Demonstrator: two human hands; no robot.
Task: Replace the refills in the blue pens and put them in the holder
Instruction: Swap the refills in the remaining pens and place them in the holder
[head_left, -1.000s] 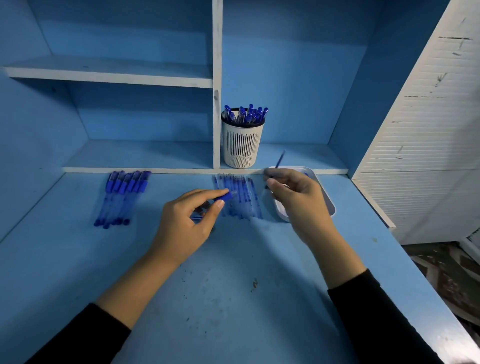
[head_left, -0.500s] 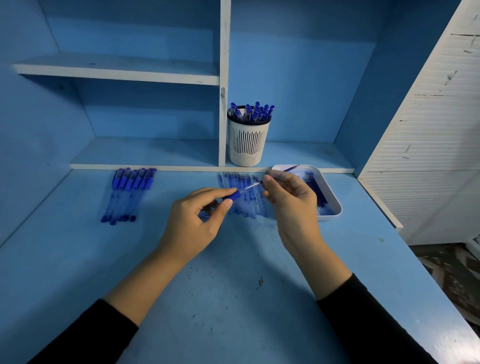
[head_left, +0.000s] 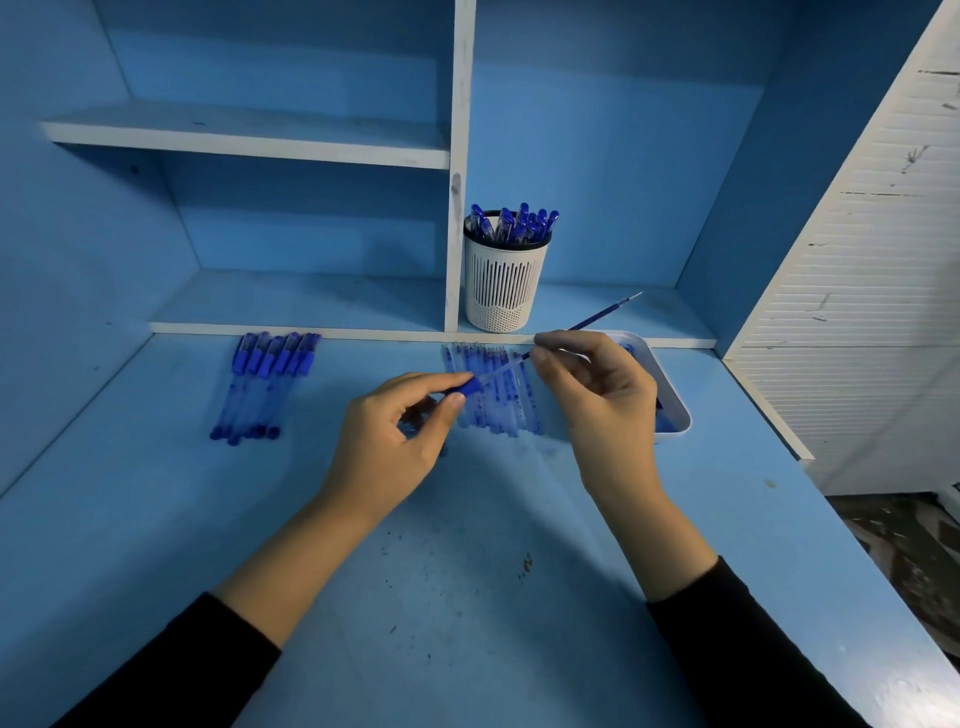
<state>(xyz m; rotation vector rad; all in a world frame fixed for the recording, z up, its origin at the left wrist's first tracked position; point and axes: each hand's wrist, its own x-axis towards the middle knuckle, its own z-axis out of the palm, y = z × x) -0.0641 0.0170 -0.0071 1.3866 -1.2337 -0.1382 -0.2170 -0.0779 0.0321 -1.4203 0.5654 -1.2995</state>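
My left hand (head_left: 395, 441) pinches a blue pen barrel (head_left: 470, 387) between thumb and forefinger over the desk's middle. My right hand (head_left: 597, 395) pinches a thin blue refill (head_left: 597, 319) that slants up to the right; its lower end meets the barrel's open end. A row of loose refills (head_left: 493, 395) lies on the desk behind my hands. Several capped blue pens (head_left: 265, 379) lie side by side at the left. A white slotted holder (head_left: 504, 291) with several blue pens stands on the low shelf behind.
A white tray (head_left: 675, 410) with blue pieces sits at the right, partly hidden by my right hand. A white upright divider (head_left: 457, 171) stands just left of the holder. A white slatted panel (head_left: 857, 291) bounds the desk's right side.
My right hand brought the refill from over the tray leftward to the barrel in my left hand. Its free end now slants up to the right.
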